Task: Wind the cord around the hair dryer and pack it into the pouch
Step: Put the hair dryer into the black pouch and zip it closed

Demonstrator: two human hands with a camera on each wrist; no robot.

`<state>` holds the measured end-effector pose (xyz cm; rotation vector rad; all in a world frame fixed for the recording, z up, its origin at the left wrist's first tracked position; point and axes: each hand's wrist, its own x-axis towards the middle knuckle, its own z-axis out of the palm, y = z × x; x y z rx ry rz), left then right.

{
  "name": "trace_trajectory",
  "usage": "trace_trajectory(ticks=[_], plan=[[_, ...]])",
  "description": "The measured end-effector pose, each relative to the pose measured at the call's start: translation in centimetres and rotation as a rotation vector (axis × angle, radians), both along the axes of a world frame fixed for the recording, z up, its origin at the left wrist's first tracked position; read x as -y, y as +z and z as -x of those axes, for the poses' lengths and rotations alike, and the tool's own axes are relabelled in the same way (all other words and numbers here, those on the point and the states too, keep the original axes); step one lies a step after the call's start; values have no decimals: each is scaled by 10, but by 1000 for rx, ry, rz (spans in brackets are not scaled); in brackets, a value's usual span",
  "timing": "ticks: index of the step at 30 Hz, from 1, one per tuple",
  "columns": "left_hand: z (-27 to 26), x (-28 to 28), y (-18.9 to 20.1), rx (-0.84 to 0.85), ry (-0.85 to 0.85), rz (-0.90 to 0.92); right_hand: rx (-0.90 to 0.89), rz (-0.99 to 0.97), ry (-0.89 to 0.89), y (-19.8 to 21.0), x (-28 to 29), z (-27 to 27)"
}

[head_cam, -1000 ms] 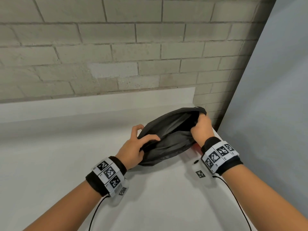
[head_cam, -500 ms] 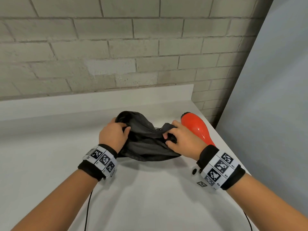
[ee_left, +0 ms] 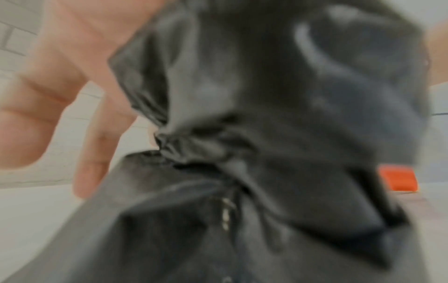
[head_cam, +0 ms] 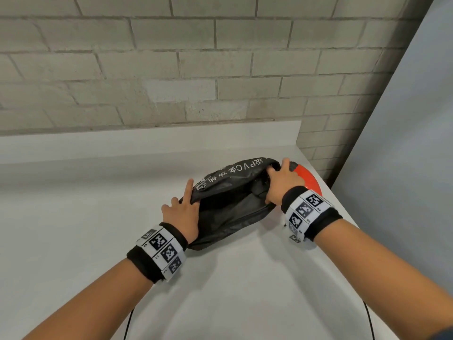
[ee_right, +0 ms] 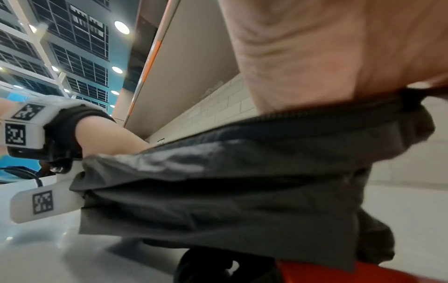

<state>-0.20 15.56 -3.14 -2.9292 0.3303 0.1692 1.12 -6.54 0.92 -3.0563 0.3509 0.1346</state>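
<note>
Packing is not begun: the black pouch (head_cam: 228, 204) is gripped by left hand (head_cam: 182, 213) and right hand (head_cam: 282, 184) (2 holds), orange hair dryer (head_cam: 307, 179) outside, far right.

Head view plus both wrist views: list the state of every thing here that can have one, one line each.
pouch: mouth pulled open, held at both ends, nothing visible inside.
hair dryer: outside the pouch, lying on the table behind the right hand; cord not visible.
left hand: grips the pouch's left end, index finger extended.
right hand: grips the pouch's right rim, fingers curled over it.
table: carries the pouch and dryer.
</note>
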Motion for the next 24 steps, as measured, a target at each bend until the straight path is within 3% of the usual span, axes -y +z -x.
trace_trajectory(ticks=[3,7,11,17,20,22,24], plan=[[-6,-6,2,-46,63,87,11,-43,114,-4,-5,-4],[-24,-30,13,-40,165,329,165,-291,462,3,-2,-5],[-38,-55,25,47,288,389,273,-280,636,6,-2,-8],[-42,-65,19,-39,269,114,141,16,440,-3,-17,-30],[-42,-61,6,-128,185,98,-17,126,335,-12,-23,-41],[-46,-60,1,-210,141,196,-165,73,283,-18,-23,-48],[-51,-61,2,-257,160,316,-244,-221,273,-19,-21,-52]])
